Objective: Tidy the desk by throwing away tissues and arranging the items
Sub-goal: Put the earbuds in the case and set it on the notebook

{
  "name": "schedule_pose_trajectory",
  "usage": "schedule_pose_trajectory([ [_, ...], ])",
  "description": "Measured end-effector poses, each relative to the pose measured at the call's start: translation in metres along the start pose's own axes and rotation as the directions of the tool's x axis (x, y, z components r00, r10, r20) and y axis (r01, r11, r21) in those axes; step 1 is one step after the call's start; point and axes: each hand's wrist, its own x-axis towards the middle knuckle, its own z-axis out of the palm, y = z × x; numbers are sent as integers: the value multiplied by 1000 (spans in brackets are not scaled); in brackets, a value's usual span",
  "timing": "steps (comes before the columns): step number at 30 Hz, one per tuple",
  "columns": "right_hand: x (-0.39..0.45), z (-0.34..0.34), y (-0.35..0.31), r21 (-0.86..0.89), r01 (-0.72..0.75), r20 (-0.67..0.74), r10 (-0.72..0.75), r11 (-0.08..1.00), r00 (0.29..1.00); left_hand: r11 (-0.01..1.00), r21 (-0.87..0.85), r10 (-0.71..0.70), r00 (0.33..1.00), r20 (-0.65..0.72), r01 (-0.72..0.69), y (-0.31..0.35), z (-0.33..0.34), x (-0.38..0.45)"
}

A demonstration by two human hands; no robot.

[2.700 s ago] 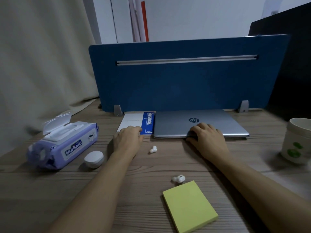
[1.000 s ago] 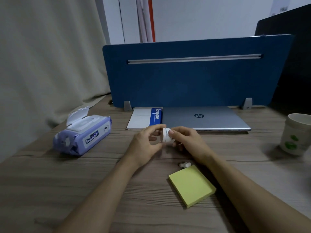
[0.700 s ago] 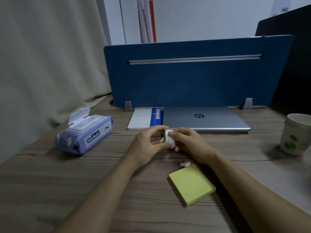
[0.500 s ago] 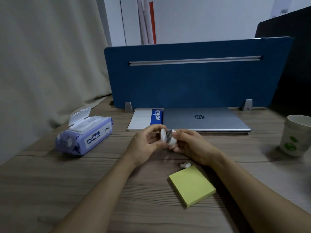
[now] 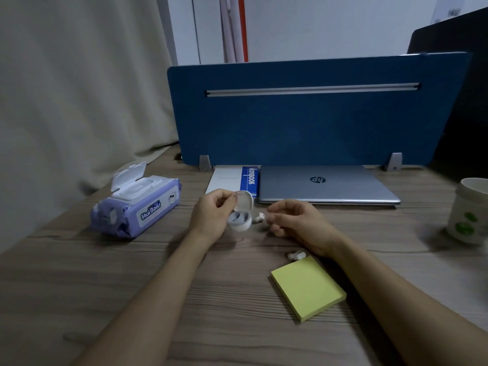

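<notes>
Left hand (image 5: 211, 215) holds open earbud case (image 5: 239, 216); right hand (image 5: 298, 220) beside.

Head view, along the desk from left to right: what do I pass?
Wet wipes pack → left hand → earbud case → right hand → paper cup.

Two bare forearms, entering from the lower edge of the frame and narrowing toward the wrists near the centre. No sleeves, cuffs or gloves anywhere along them. Left hand (image 5: 215, 211) and right hand (image 5: 298, 220) equally uncovered, short-nailed as far as visible. Nothing worn on either wrist; fingers partly blurred, so rings cannot be judged.
</notes>
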Motion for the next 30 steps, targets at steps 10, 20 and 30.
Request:
schedule_pose_trajectory([
  [10,32,5,9,-859,101,-43,-267,501,963,987,90,-126,990,-67,132,-21,-19,5],
  [20,36,4,9,-832,190,-43,-402,522,915,934,-257,-243,969,52,248,-28,-8,10],
  [30,18,19,-5,-701,367,75,-449,612,891,945,-250,-182,974,135,211,-13,-2,2],
])
